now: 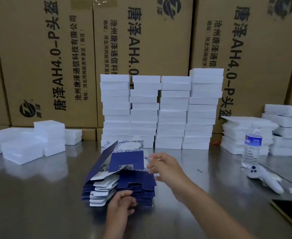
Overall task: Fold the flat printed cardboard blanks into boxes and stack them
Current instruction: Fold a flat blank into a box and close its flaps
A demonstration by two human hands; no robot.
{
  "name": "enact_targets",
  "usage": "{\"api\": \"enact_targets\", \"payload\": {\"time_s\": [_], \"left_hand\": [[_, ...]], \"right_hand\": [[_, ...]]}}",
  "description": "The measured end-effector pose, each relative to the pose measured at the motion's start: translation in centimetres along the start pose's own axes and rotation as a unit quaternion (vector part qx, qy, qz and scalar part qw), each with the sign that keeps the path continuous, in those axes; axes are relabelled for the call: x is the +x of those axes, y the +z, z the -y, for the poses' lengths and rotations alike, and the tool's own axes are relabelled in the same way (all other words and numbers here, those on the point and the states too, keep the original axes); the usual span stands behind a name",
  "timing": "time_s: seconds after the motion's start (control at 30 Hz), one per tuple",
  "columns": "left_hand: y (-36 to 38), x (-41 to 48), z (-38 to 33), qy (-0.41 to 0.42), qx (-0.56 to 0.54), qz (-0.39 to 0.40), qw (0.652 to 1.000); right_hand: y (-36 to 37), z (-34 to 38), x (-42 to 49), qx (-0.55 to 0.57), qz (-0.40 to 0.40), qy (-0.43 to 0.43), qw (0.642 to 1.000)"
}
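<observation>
— How far along is the folding?
— Early, by the look. The left hand's [123, 201] fingers curl on the near edge of the pile of blanks [124, 188], mid-counter [38, 195]. The top blank [126, 161] tilts half-raised above that pile.
— The right hand [162, 167]?
— At that blank's right edge, blurred, so its grip is unclear. No printed box shows folded.

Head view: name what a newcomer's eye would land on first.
Four tall stacks of flat white blocks rise at the back centre of the steel table, against brown printed cartons. In front lies a pile of blue printed blanks, its top blank raised; the left hand grips the pile's near edge, the right hand reaches to the raised blank.
</observation>
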State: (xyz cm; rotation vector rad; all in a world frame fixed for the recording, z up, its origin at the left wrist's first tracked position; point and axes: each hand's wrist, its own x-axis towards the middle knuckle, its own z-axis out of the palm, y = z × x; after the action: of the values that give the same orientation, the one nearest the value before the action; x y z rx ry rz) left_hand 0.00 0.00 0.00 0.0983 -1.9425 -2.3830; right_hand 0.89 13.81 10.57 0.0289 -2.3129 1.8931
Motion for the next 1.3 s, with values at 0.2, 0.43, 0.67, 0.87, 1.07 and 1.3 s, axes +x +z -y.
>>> {"api": "enact_targets", "payload": {"time_s": [0.2,0.43,0.67,0.87,1.07,1.3], "left_hand": [[0.2,0.7,0.8,0.013,0.007,0.033,0.999],[-0.3,0.7,0.9,0.014,-0.001,0.047,0.999],[-1.6,1.2,0.3,-0.119,-0.253,0.154,0.948],[-2.3,0.3,0.3,-0.079,-0.303,0.291,0.904],[-1.4,-1.0,0.6,-0.054,-0.119,0.27,0.954],[-0.9,-2.1,0.6,0.036,0.078,0.201,0.976]], "right_hand": [[3.5,-1.6,6.4,-0.007,-0.082,0.066,0.994],[4.8,-3.7,7.6,0.028,-0.064,0.061,0.996],[-0.4,-3.0,3.3,0.307,-0.102,0.007,0.946],[-7.4,-6.1,-2.7,0.365,-0.106,-0.015,0.925],[-10.6,-9.7,-5.8,0.332,-0.09,0.004,0.939],[-11.4,-11.2,-5.8,0.265,-0.103,0.035,0.958]]}}
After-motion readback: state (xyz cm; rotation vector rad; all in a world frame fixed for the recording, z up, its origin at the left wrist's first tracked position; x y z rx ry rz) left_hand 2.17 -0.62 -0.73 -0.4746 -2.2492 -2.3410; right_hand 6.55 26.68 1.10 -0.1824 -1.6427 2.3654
